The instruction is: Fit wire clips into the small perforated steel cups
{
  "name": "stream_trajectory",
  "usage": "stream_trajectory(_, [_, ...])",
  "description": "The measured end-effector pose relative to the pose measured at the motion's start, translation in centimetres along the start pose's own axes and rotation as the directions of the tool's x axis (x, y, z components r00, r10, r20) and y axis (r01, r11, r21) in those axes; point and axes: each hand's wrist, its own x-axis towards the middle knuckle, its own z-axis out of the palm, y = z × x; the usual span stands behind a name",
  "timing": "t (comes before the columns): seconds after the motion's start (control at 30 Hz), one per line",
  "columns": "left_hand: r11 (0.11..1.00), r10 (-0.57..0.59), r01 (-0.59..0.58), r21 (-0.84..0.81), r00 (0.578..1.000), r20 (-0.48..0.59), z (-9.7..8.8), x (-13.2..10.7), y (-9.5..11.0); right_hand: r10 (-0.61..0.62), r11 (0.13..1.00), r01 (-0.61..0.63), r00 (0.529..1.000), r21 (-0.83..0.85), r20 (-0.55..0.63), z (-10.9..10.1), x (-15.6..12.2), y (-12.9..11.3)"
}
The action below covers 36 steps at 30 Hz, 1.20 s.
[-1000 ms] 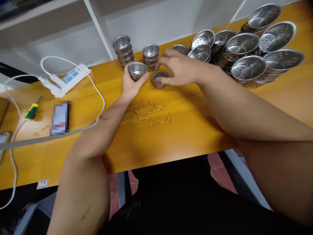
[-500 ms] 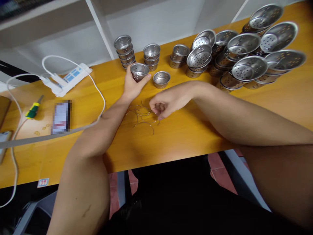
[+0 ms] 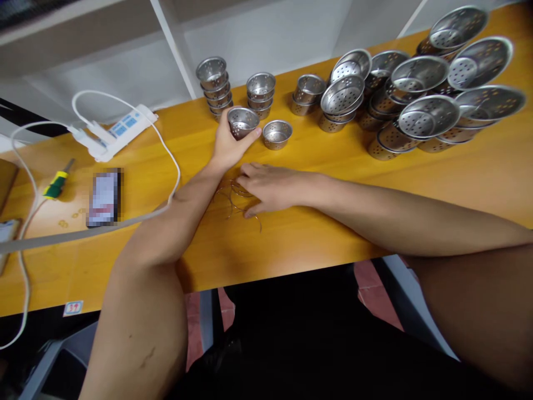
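My left hand (image 3: 227, 149) is wrapped round a small perforated steel cup (image 3: 242, 119) that stands on the yellow wooden table (image 3: 333, 222). A second loose cup (image 3: 277, 133) sits just to its right, untouched. My right hand (image 3: 268, 188) lies low over a pile of thin curved wire rings (image 3: 227, 199) nearer to me. Its fingers point left and are drawn together with the thumb on one of the wires. Part of the pile is hidden under that hand.
Three short stacks of small cups (image 3: 260, 91) stand behind my left hand. A heap of larger perforated bowls (image 3: 425, 114) fills the far right. At left lie a white power strip (image 3: 120, 130) with its cable, a green-handled screwdriver (image 3: 56, 183) and a flat dark object (image 3: 104, 197).
My right hand left the loose cup, came back toward me and settled onto the wire rings, then slid left. My left hand kept hold of its cup.
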Motion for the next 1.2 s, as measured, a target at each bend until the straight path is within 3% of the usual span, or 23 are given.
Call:
stream_trajectory(0.3, [0.999,0.01,-0.01,0.033,1.0,-0.007,0.0,0.1,-1.1,0.087,0.996,-0.087,0.996,-0.002,0.027,-1.8,0.5,1.5])
stream_trajectory(0.63, [0.999,0.025,-0.026,0.027,1.0,0.01,0.2,0.0,-1.2,0.073,0.981,-0.073,0.997,-0.178,-0.006,-1.0,1.2,1.1])
stream_trajectory(0.87, [0.995,0.073,-0.073,0.071,0.997,0.002,0.4,0.0,-2.6,0.158,0.971,-0.136,0.982,-0.196,0.103,-2.6,1.1,0.4])
stream_trajectory(1.2, [0.989,0.124,-0.128,0.074,0.99,0.062,0.4,0.2,-3.7,0.176,0.97,-0.148,0.975,-0.194,0.135,-3.5,0.7,0.6])
